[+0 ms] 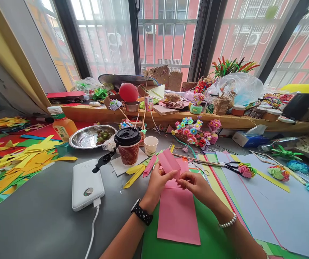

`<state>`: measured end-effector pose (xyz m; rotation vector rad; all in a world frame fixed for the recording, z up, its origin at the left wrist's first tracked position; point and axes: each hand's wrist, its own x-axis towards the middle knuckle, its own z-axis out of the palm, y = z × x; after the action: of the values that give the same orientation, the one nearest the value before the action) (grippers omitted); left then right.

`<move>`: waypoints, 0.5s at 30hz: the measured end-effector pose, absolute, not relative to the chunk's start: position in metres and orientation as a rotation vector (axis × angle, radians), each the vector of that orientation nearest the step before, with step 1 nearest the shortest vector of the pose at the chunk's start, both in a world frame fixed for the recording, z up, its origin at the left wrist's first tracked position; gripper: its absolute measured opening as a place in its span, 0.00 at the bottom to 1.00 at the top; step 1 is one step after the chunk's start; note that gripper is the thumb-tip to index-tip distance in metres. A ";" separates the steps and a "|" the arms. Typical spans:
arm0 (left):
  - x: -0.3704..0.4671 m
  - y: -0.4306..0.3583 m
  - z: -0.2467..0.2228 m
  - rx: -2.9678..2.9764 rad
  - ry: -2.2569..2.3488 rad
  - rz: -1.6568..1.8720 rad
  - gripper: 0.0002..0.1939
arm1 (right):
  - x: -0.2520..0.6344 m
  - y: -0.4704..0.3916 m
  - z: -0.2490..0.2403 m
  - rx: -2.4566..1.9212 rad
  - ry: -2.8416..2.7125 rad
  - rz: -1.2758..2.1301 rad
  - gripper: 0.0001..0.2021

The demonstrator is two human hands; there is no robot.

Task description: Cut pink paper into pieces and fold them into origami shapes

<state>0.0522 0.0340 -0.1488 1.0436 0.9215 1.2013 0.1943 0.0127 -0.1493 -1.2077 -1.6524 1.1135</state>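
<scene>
A small pink paper piece (169, 162), creased and raised off the table, is gripped between the thumb and fingers of my left hand (158, 183). My right hand (194, 185) pinches at the lower right edge of the same paper. Below both hands a larger pink paper sheet (178, 216) lies on a green sheet (211, 233). Just left of my left hand are a folded pink strip (149, 166) and folded yellow strips (135, 174). Black-handled scissors (226, 164) rest to the right, beyond my right hand.
A lidded coffee cup (128, 147), a paper cup (151, 145) and a metal plate (75, 138) of green fruit stand behind. A white power bank (87, 183) with a cable lies left. Yellow paper strips (30, 162) pile far left; large pale sheets (273, 194) cover the right.
</scene>
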 end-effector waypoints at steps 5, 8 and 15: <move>0.050 0.037 -0.155 1.106 0.941 1.205 0.17 | 0.196 0.013 -0.149 -1.207 -1.628 1.174 0.09; 0.051 0.035 -0.153 1.112 0.900 1.152 0.19 | 0.194 0.013 -0.148 -1.206 -1.599 1.173 0.10; 0.051 0.035 -0.151 1.119 0.948 1.188 0.17 | 0.195 0.013 -0.149 -1.204 -1.640 1.208 0.08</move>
<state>0.0509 0.0352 -0.1509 1.1189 0.9484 1.1875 0.1951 0.0129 -0.1493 -1.2035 -1.6397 1.2081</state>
